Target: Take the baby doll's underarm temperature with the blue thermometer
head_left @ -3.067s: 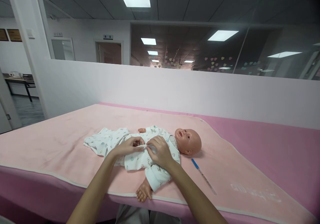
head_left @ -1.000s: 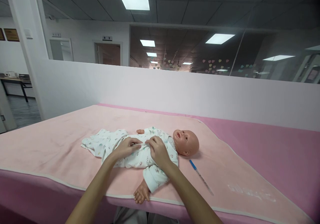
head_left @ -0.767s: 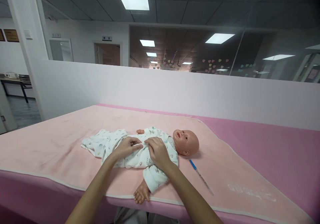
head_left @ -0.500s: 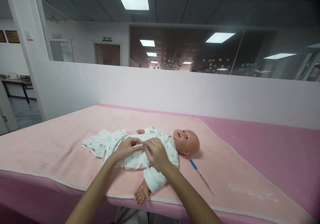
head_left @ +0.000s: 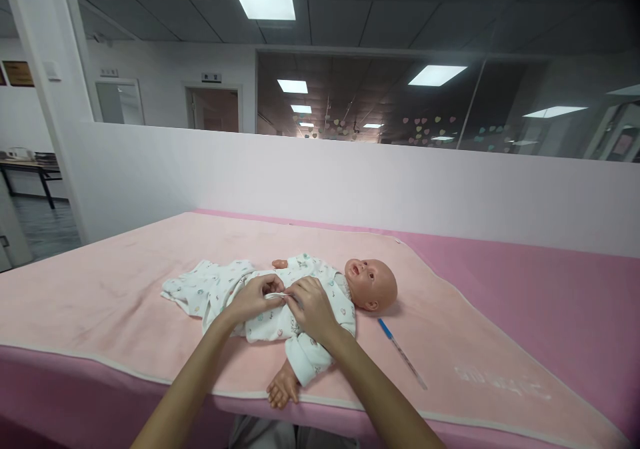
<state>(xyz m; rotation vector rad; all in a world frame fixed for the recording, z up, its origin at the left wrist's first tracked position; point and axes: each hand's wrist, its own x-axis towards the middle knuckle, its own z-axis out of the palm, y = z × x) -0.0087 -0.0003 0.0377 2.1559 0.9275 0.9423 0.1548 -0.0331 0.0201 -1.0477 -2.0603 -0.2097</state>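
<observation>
**One Shirt [head_left: 270, 329] Held at an Edge by Both Hands**

The doll [head_left: 373, 285] lies face up on a pale pink blanket [head_left: 115, 269], its head toward the right side of the view. The blanket covers part of a darker pink bench [head_left: 530, 279]. The white printed shirt is on the doll's body.

Left hand [head_left: 254, 297]: narrow grip, thumb and fingers pinching the shirt edge over the belly. Right hand [head_left: 314, 309]: narrow grip, fingertips pinching the same edge just beside the left hand.

A blue-capped pen [head_left: 400, 351] lies on the blanket near the doll's head, on the person's side.
</observation>
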